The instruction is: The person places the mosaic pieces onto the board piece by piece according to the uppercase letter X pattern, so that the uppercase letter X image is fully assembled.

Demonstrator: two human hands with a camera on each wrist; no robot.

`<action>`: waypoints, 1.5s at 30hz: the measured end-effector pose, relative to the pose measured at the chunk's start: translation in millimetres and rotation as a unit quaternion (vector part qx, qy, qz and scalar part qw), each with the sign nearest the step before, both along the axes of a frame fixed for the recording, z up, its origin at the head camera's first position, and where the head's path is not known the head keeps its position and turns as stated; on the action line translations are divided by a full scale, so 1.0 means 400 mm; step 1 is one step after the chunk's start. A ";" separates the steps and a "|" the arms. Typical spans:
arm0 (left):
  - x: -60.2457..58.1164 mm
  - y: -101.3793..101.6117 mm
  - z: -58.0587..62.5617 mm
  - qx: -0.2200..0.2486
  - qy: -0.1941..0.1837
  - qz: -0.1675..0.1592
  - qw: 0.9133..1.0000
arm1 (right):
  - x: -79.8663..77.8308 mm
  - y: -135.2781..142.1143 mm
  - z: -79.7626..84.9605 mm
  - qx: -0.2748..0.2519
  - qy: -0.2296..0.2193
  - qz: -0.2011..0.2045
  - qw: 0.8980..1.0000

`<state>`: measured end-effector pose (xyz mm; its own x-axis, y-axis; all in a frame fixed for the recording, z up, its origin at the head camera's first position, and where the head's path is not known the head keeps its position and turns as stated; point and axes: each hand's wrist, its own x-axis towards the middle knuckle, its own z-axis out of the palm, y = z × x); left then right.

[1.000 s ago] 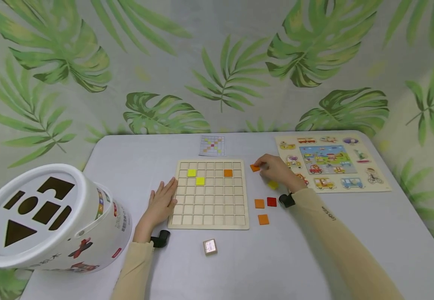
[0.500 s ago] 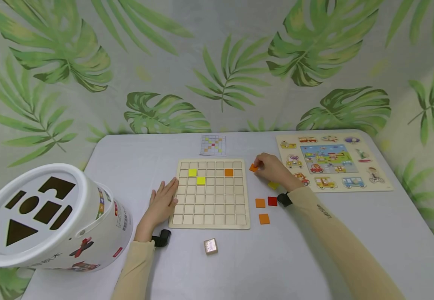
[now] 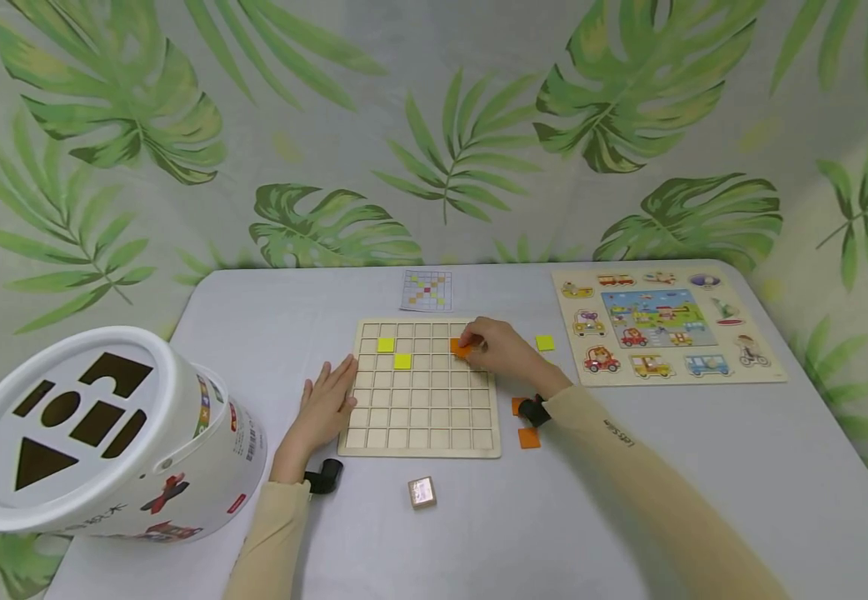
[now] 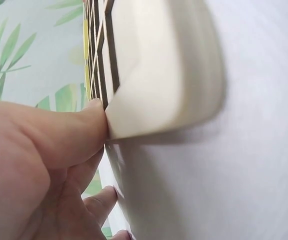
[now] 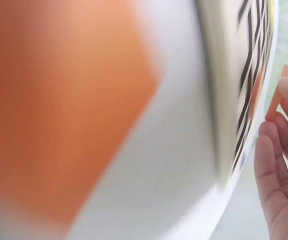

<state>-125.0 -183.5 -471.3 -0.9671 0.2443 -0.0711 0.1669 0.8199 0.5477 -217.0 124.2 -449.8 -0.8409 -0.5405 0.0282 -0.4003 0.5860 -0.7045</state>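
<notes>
A square wooden grid board (image 3: 415,417) lies on the table, with two yellow tiles (image 3: 401,362) in its upper-left cells. My left hand (image 3: 321,408) rests spread along the board's left edge; in the left wrist view its thumb (image 4: 69,135) touches the frame. Between thumb and fingertips, my right hand (image 3: 505,350) pinches an orange tile (image 5: 279,95) over the upper-right cells. In the right wrist view a second orange tile (image 5: 256,95) shows on the board behind it; from the head camera the two overlap.
Loose orange tiles (image 3: 529,438) lie right of the board under the right wrist, a yellow tile (image 3: 545,342) farther back. A pattern card (image 3: 426,291) lies behind the board, a small wooden block (image 3: 422,492) in front. A vehicle puzzle (image 3: 666,367) sits right, a white bucket (image 3: 202,492) left.
My right hand has picked up an orange tile from the table and carried it left over the board. The red tile is now hidden at the right wrist. My left hand has stayed put.
</notes>
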 end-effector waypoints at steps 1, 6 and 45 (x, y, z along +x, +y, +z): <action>0.000 0.000 0.000 -0.001 -0.001 0.000 1.000 | 0.003 -0.015 -0.001 0.005 0.000 0.010 1.000; 0.000 0.000 -0.001 0.000 -0.003 0.001 1.000 | 0.010 -0.076 -0.008 0.048 0.032 0.044 0.997; 0.000 -0.005 -0.002 0.016 -0.001 0.001 1.000 | 0.170 0.248 -0.022 0.073 -0.003 -0.025 0.997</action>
